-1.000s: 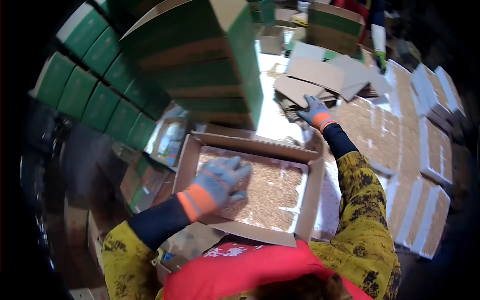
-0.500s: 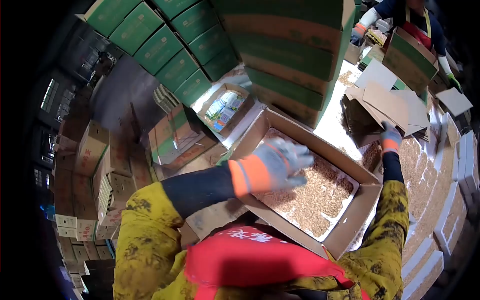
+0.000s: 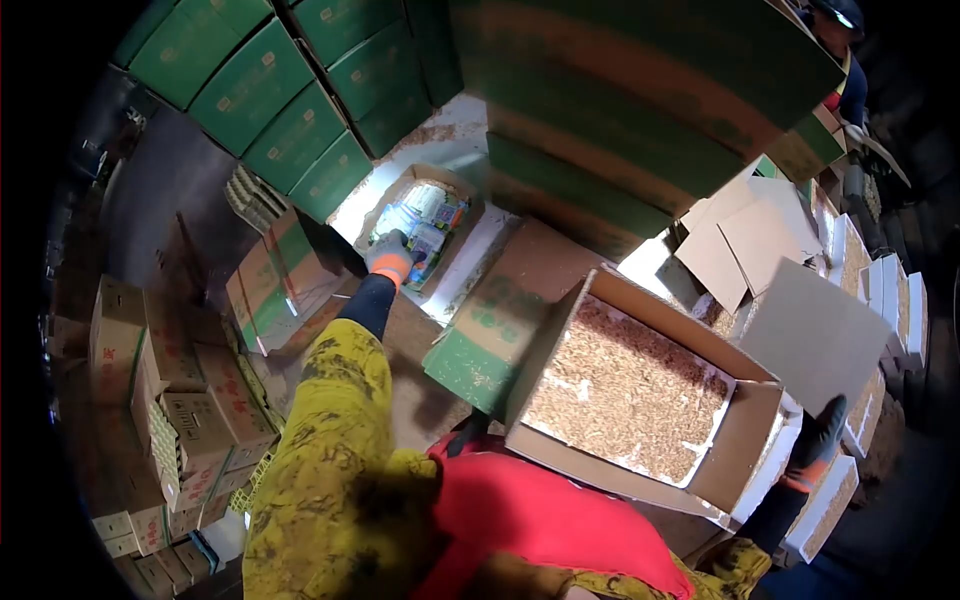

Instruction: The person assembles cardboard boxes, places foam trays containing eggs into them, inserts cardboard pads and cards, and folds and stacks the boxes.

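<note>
Stacked green cartons (image 3: 255, 85) wall off the back, and I'd call it a pick-up step: right hand (image 3: 820, 440) pinches a flat cardboard sheet (image 3: 815, 325) by its edge, beside an open carton (image 3: 740, 440) of tan filling (image 3: 620, 400), while left hand (image 3: 393, 257) is over the printed packets (image 3: 425, 208) inside a small carton (image 3: 448, 178). Next move probably calls for a secure hold on a packet, but the left fingertips blend in, so can't tell whether that grip's spread or closed, and the print's unreadable.
</note>
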The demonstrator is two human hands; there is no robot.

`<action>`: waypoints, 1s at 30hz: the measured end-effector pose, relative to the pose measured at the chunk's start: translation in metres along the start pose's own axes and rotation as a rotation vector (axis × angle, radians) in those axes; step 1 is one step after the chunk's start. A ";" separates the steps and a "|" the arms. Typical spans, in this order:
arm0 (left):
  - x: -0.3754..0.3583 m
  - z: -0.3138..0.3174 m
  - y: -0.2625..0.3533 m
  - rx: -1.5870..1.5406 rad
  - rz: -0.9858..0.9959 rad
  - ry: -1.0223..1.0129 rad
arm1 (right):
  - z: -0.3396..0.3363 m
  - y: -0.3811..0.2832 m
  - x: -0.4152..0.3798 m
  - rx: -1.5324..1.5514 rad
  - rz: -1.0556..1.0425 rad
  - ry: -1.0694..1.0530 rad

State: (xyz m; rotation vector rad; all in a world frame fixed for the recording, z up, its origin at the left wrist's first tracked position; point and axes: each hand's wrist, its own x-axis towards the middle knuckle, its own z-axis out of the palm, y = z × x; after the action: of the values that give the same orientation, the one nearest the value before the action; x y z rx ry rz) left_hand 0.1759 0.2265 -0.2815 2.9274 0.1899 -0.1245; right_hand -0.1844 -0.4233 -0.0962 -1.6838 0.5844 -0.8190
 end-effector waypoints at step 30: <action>-0.242 -0.159 0.220 -0.079 1.581 0.054 | 0.026 -0.101 -0.127 -0.658 -0.662 0.238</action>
State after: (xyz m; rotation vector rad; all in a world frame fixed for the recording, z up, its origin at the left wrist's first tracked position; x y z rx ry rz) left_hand -0.0224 0.0174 -0.0595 2.1424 -1.8978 0.2016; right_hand -0.2487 -0.2868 -0.0302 -2.4635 0.4825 -1.4189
